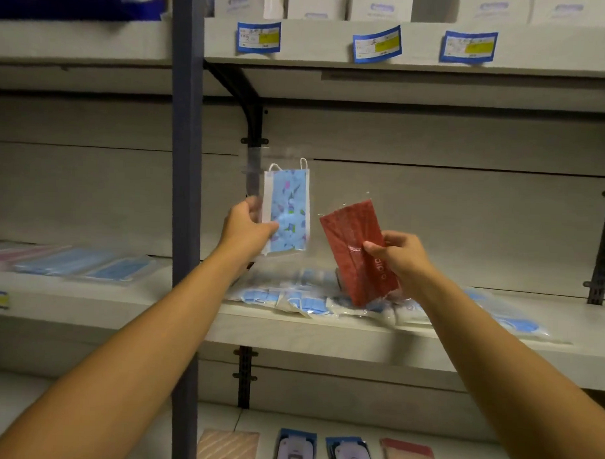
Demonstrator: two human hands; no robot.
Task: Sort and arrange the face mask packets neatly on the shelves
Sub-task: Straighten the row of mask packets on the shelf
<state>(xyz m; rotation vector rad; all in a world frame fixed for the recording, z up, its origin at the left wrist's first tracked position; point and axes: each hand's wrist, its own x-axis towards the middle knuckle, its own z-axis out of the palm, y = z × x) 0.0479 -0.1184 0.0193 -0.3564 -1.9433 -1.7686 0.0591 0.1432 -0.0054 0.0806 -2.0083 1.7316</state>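
My left hand (248, 229) pinches a clear packet with a blue patterned face mask (290, 208), held upright above the middle shelf (291, 326). To its right, my right hand (401, 258) grips a red mask packet (357, 246), tilted, its lower end just over a loose heap of blue mask packets (298, 296) lying on that shelf. More blue packets (510, 317) trail off along the shelf to the right.
A grey upright post (186, 191) splits the shelving. Left of it lie pink and blue packets in a row (70, 262). The top shelf holds white boxes (381, 5) above blue price labels (377, 43). The bottom shelf shows several patterned packets (295, 450).
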